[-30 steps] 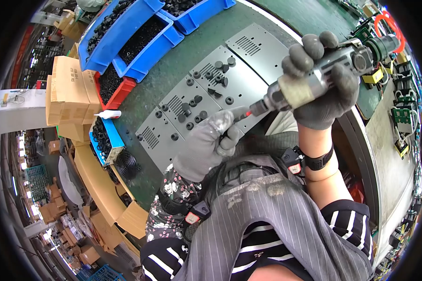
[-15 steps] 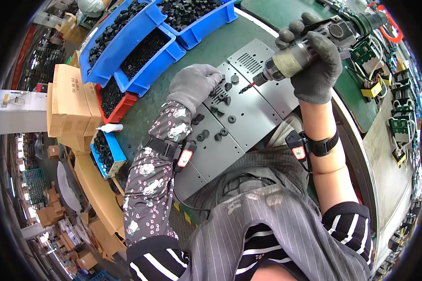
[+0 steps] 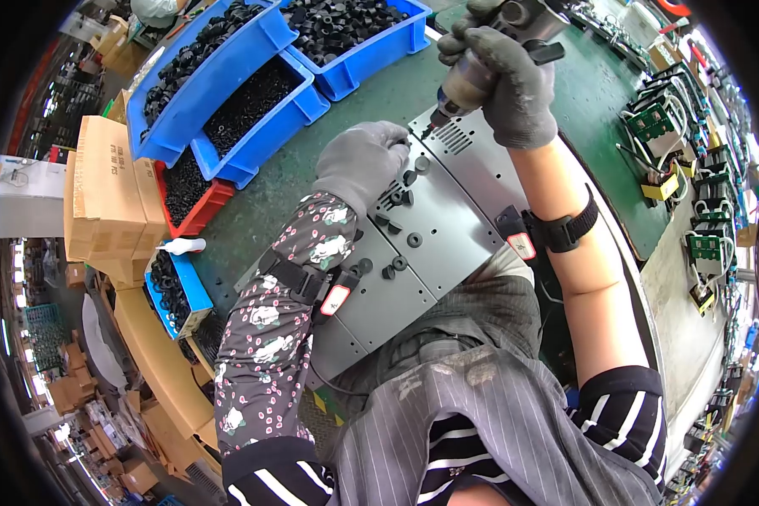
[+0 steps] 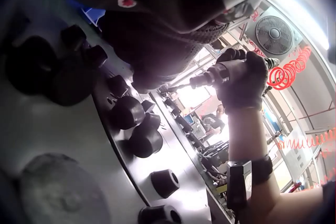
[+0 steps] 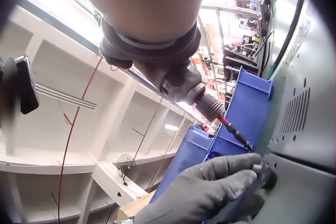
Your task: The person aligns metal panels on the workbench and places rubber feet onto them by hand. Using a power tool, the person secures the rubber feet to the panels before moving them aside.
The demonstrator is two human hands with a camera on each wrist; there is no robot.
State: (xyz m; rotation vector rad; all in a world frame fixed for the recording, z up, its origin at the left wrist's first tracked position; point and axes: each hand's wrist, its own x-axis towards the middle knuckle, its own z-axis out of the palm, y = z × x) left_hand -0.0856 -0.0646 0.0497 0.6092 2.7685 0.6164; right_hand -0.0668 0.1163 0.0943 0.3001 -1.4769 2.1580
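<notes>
My gloved right hand (image 3: 519,88) grips a power screwdriver (image 3: 468,83), its bit pointing down at the far edge of the grey metal plates (image 3: 455,253). In the right wrist view the bit (image 5: 233,130) has a red collar, and its tip stands just above the left fingertips. My gloved left hand (image 3: 363,164) is at the far corner of a slotted plate, thumb and fingers pinching a black rubber foot (image 5: 270,179), mostly hidden by the fingers. Several loose rubber feet (image 3: 414,240) lie on the plates beside it, seen closer as tapered rounds (image 4: 164,182) in the left wrist view.
Blue bins (image 3: 312,105) of black parts stand beyond the left hand, with a red bin (image 3: 215,207) beside them. A small blue box (image 3: 196,295) with a white bottle (image 3: 184,245) on it is at the left. Cardboard boxes (image 3: 114,194) stand farther left; circuit boards (image 3: 649,126) lie right.
My left hand moved from near the screwdriver's bit to the plate's far corner. The right hand carried the screwdriver left and away from me, bringing the bit close to the left fingertips.
</notes>
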